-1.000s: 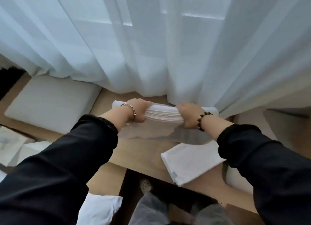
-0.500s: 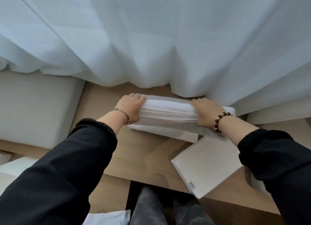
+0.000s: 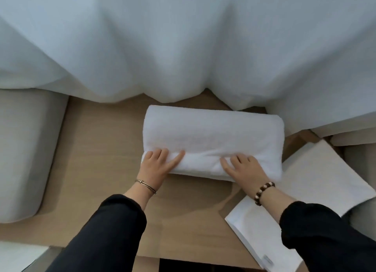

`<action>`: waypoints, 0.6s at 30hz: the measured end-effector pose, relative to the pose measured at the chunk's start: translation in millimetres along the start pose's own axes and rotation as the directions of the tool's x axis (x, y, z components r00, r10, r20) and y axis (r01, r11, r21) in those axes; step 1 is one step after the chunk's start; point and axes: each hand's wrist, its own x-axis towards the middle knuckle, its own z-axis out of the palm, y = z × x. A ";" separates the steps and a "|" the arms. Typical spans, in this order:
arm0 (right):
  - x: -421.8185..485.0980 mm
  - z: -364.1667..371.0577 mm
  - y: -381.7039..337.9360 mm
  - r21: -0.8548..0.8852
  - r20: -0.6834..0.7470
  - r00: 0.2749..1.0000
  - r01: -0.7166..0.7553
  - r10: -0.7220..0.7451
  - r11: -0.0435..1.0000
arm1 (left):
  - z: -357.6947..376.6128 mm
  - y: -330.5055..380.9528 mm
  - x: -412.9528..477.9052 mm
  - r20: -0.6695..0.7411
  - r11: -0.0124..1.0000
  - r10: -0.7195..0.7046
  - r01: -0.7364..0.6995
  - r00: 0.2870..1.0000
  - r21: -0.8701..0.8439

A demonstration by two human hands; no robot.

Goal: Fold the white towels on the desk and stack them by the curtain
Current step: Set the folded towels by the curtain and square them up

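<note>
Towel stack (image 3: 213, 137) lay on the desk (image 3: 101, 149), spanning from the left grip (image 3: 156, 166) to the right grip (image 3: 246, 170) and reaching away beyond both. Its far edge sat just beside the curtain (image 3: 183, 48) hem, and its top was rounded. Left grip: fingers straight and spread, thumb splayed, pressing flat on the stack's near left edge, pinching nothing. Right grip: fingers spread and flat on the near edge toward the right end, likewise holding nothing. Thin bangle (image 3: 146, 185) on the left wrist, bead bracelet (image 3: 264, 192) on the right, black sleeves on both. Flat folded towel (image 3: 317, 170) lay on the desk to the right of the right grip, running under that forearm. Can't tell whether it touched the stack. Pale cushion (image 3: 24, 149) sat well left of the left grip.
</note>
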 end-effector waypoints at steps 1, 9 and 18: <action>-1.2 6.2 -2.8 0.008 -0.005 1.000 -0.013 0.013 1.000 | 5.9 1.5 -3.0 -0.017 1.000 -0.015 0.015 1.000 -0.009; -2.2 1.6 11.4 0.043 -0.178 0.984 0.023 -0.015 0.999 | 12.3 -10.0 0.9 -0.140 0.998 -0.036 0.027 0.990 -0.064; -1.7 5.3 2.6 0.052 -0.062 0.998 0.004 0.000 0.999 | -4.1 -7.2 -1.7 0.024 0.976 -0.017 0.022 1.000 -0.218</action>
